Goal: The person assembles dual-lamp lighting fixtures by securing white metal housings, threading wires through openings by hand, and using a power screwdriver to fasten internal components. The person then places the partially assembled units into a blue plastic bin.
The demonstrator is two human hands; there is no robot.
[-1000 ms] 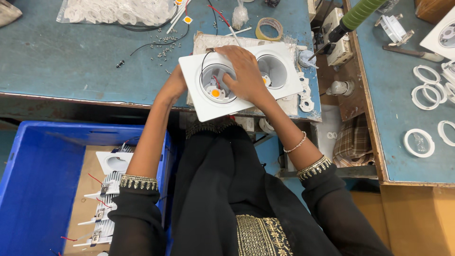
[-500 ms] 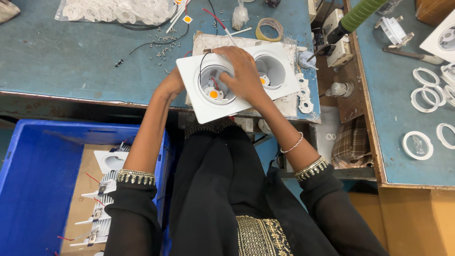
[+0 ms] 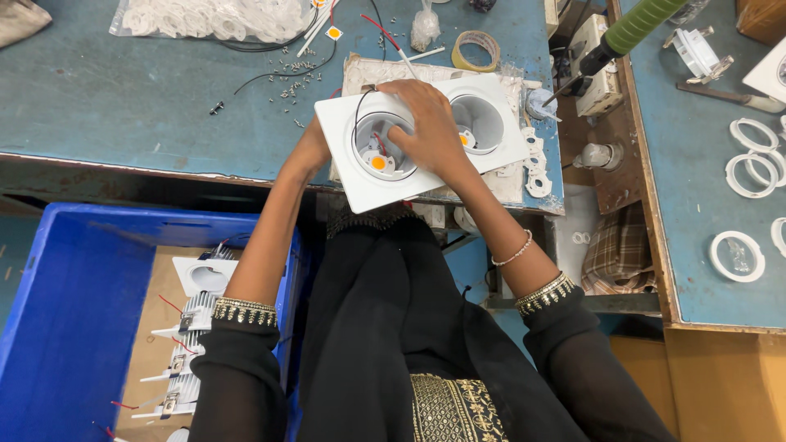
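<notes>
- One view only, from the head, looking steeply down over the person's own lap and forearms
- It faces forward onto the blue worktop (image 3: 123, 98); close enough that the near edge crosses mid-frame
- A blue crate (image 3: 57, 327) fills the lower left

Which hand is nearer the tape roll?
Right. The right hand lies on the white twin housing, just below the tape roll; the left hand holds the housing's far-left edge.
</notes>
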